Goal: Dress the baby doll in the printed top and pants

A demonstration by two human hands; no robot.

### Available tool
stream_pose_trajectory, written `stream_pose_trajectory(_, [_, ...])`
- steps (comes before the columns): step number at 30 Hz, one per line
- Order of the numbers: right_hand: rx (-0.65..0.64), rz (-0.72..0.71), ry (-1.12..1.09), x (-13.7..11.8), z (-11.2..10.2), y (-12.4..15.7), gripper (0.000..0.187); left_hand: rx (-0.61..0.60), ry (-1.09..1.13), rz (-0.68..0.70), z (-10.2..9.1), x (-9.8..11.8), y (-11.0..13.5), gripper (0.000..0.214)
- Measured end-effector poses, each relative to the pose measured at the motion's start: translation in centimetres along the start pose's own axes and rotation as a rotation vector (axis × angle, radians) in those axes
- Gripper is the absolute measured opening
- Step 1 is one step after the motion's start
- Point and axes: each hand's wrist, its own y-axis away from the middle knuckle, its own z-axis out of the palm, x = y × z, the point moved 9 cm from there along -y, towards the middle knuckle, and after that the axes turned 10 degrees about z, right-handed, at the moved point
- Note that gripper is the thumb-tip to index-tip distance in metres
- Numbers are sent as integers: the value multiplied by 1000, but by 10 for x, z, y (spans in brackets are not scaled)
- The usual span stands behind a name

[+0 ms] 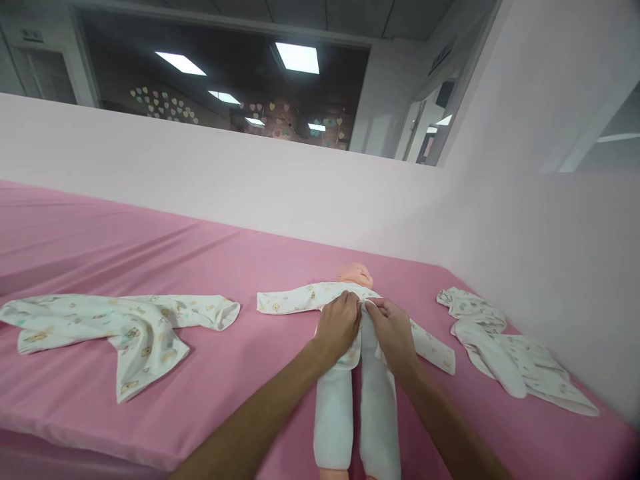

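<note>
My two hands meet right of centre in the frame, over the chest of a doll (356, 274) lying on its back on the pink cover (210, 267), its head away from me and its legs running down to the bottom edge. It wears a white printed top (290, 299), one sleeve stretched out to the left, the other slanting down to the right, and white trousers (334, 417). My right hand (393, 330) has thumb and forefinger pinched on the top's cloth near the neck. My left hand (341, 325) is bent over the chest just beside it, fingers curled in against the top; their tips are partly hidden, so I can't tell whether they grip it. At the left of the frame a printed garment (143, 327) lies spread and crumpled, well apart from the doll. At the lower right are more printed clothes (543, 370), with a white cloth piece (493, 357) over them. Behind runs a pale wall (215, 170), with a window (225, 73) across the top.
</note>
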Motion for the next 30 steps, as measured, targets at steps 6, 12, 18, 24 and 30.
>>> stream_pose_trajectory(6, [-10, -25, -6, -8, 6, 11, 33, 47, 226, -80, -4, -7, 2, 19])
stream_pose_trajectory(12, [59, -89, 255, -24, 12, 30, 30, 78, 749, -293, -7, -23, 2, 19])
stream_pose_trajectory(18, [22, -307, 500, -37, 29, 41, 30, -33, 1151, -510, 12, -36, 5, 17])
stream_pose_trajectory(24, [44, -187, 456, -25, 22, 35, 40, -16, 1082, -493, 12, -38, 4, 19])
stream_pose_trajectory(30, [50, -226, 523, -26, 24, 32, 44, -33, 1057, -497, 14, -39, 5, 18])
